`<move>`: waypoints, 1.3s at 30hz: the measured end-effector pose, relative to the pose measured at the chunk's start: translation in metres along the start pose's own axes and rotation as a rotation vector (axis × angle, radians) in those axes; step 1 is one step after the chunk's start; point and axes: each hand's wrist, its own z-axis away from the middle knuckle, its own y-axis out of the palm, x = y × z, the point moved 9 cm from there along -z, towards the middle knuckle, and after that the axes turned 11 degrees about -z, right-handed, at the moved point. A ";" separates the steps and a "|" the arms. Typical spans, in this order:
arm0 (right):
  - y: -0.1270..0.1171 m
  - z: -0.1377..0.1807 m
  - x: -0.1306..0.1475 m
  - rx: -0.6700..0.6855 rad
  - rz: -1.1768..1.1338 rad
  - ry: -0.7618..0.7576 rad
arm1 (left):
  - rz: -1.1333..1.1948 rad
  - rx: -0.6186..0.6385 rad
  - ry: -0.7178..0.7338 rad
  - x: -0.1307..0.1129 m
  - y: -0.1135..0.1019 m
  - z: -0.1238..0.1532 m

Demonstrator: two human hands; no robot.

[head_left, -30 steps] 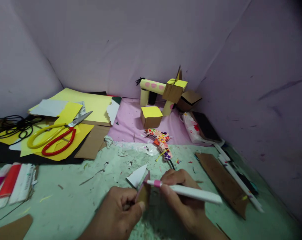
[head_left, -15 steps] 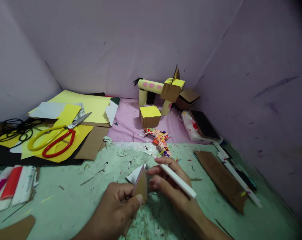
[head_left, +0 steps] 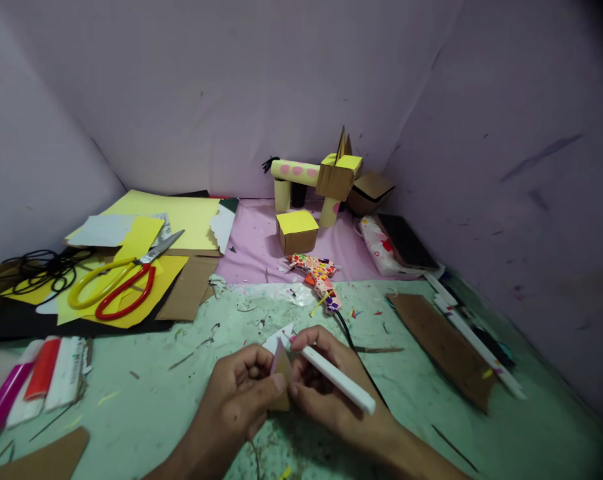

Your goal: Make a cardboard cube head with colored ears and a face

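Note:
My left hand (head_left: 238,397) pinches a small pointed piece of cardboard (head_left: 282,383) upright between thumb and fingers. A white paper piece (head_left: 278,339) shows just behind it. In my right hand (head_left: 326,380) is a white marker (head_left: 338,379), its pinkish tip near the top of the cardboard and its back end pointing toward me. The right fingers come close to the cardboard's right edge; whether they touch it I cannot tell. Beyond the hands lies a flower-patterned, glue-gun-shaped tool (head_left: 315,270) with a black cord.
A yellow-topped cardboard box (head_left: 297,241) stands before a spotted cardboard animal (head_left: 295,171). Scissors (head_left: 126,283) rest on paper sheets at left, near several markers (head_left: 42,370). A brown cardboard strip (head_left: 438,350) and a phone-like dark slab (head_left: 408,245) are at right.
My right hand has moved in with the marker, bringing its tip to the cardboard piece. The view has shifted slightly, and the tool's black cord now shows.

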 end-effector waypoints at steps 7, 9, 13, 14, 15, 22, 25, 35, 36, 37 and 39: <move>-0.002 0.005 0.008 0.092 0.080 -0.115 | -0.074 -0.032 0.001 0.004 -0.004 -0.006; -0.019 0.003 0.018 -0.045 0.036 -0.163 | -0.112 -0.029 -0.003 0.007 -0.005 -0.007; -0.043 0.006 0.035 -0.224 -0.081 -0.319 | -0.145 0.018 -0.005 0.011 -0.003 -0.008; -0.042 0.007 0.036 -0.213 -0.082 -0.345 | -0.145 0.027 -0.009 0.012 -0.002 -0.008; -0.040 0.008 0.036 -0.190 -0.077 -0.357 | -0.146 0.034 -0.016 0.012 -0.002 -0.008; -0.024 0.010 0.023 -0.117 -0.032 -0.339 | -0.144 0.028 -0.040 0.010 -0.002 -0.009; -0.027 0.011 0.021 -0.122 -0.053 -0.347 | -0.127 0.041 -0.049 0.013 -0.002 -0.009; -0.019 0.009 0.023 -0.041 0.108 -0.351 | -0.122 0.051 -0.034 0.014 0.000 -0.008; -0.019 0.009 0.023 -0.039 0.115 -0.346 | -0.120 0.053 -0.032 0.014 -0.001 -0.008; -0.019 0.009 0.022 -0.039 0.123 -0.339 | -0.115 0.053 -0.031 0.014 -0.001 -0.008; -0.021 0.009 0.021 -0.047 0.141 -0.324 | -0.110 0.054 -0.029 0.014 -0.001 -0.009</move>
